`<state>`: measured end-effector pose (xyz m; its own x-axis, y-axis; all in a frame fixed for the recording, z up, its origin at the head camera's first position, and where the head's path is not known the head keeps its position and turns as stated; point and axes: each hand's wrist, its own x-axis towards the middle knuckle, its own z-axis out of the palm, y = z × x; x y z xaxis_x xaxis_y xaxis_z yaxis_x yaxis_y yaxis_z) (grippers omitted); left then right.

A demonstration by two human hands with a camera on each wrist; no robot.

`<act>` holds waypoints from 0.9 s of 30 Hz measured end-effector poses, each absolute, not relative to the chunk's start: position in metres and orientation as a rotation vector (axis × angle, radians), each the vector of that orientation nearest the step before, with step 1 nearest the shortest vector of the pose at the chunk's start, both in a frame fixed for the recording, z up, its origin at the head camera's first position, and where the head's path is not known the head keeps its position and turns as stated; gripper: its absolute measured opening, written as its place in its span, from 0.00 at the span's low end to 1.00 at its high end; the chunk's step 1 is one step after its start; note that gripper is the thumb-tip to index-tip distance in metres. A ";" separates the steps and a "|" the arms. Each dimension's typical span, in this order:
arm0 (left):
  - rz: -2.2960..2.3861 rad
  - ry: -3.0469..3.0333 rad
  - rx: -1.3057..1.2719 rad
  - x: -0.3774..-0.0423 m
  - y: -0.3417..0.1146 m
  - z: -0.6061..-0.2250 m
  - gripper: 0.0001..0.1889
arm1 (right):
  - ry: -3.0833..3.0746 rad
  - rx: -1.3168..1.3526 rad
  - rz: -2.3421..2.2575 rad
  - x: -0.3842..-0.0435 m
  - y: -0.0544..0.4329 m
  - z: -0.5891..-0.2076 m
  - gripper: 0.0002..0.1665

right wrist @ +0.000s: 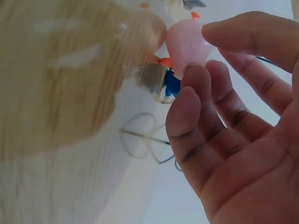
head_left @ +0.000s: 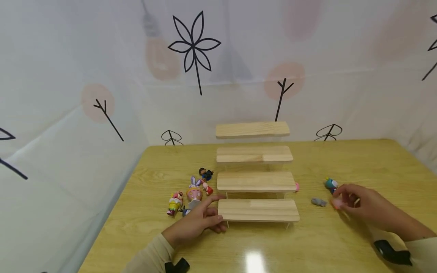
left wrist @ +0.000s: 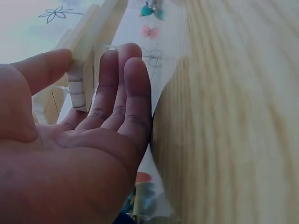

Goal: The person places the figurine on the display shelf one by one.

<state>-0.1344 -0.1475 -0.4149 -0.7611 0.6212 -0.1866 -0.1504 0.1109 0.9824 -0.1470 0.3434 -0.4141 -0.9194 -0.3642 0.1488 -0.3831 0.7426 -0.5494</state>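
In the head view, my left hand (head_left: 194, 224) is at the left end of the lowest board of a stepped wooden stand (head_left: 258, 210). Thumb and index finger grip that board's end (left wrist: 78, 86), while the other fingers reach out below it. On the right side of the table, my right hand (head_left: 370, 206) pinches a small pink toy figure (right wrist: 187, 44) with orange feet between thumb and fingertips, low over the tabletop. Close by lie a small grey toy figure (head_left: 319, 202) and a figure with a teal head (head_left: 330, 184).
Left of the stand lie several toy figures, among them a bunny-eared one (head_left: 194, 192), one in yellow (head_left: 175, 204) and a dark-haired one (head_left: 205, 174). A pink bit (head_left: 297, 186) shows beside the stand's right edge. Patterned white cloth (head_left: 239, 102) hangs behind the wooden table (head_left: 136, 231).
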 end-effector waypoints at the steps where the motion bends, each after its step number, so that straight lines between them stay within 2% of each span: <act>1: 1.721 1.796 0.456 -0.134 -0.148 -0.417 0.32 | -2.896 0.625 0.918 -0.147 0.343 -0.416 0.08; 13: 1.754 1.758 0.422 -0.137 -0.152 -0.424 0.32 | -2.799 0.745 0.816 -0.147 0.343 -0.424 0.14; 27: 1.741 1.756 0.399 -0.140 -0.154 -0.426 0.34 | -2.860 0.703 0.844 -0.147 0.338 -0.420 0.12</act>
<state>-0.1396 -0.1539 -0.4257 -0.7583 0.6148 -0.2170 -0.2116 0.0828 0.9738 -0.1471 0.3376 -0.4205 -0.8917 -0.4063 0.1992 -0.4494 0.7432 -0.4957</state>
